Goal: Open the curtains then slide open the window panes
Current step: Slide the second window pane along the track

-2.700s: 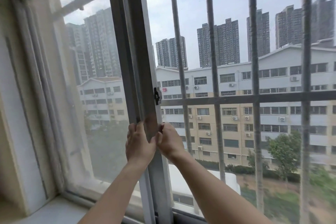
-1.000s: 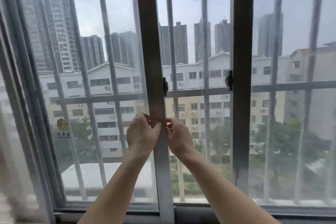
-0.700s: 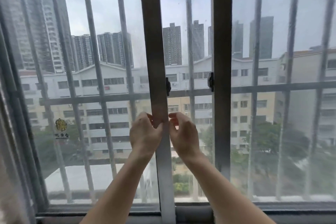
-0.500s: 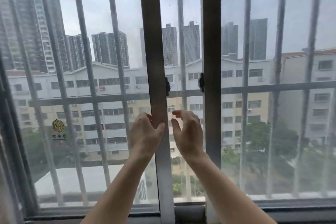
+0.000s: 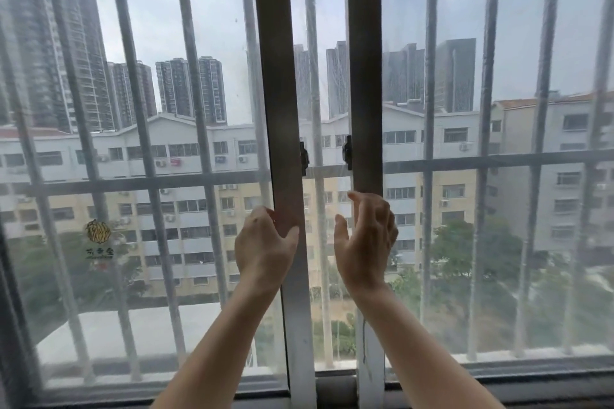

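Two upright metal window stiles stand close together in front of me. My left hand [image 5: 264, 244] grips the left pane's stile [image 5: 277, 93], fingers on its left edge and thumb on its face. Spread and empty, my right hand [image 5: 363, 237] has its fingertips reaching up against the right pane's stile [image 5: 363, 76]. A narrow gap [image 5: 320, 109] separates the stiles, with a small black latch on each inner edge: left latch [image 5: 304, 158], right latch [image 5: 347, 153]. No curtain is in view.
Outside, vertical security bars [image 5: 186, 76] and a horizontal rail [image 5: 133, 184] cross the whole window. A small yellow sticker [image 5: 98, 232] sits on the left glass. The lower window track [image 5: 335, 387] runs along the bottom. Buildings and trees lie beyond.
The gap between the two stiles has narrowed a lot. My right hand let go of the left stile, opened, and moved right to the other stile. My left hand kept its grip.
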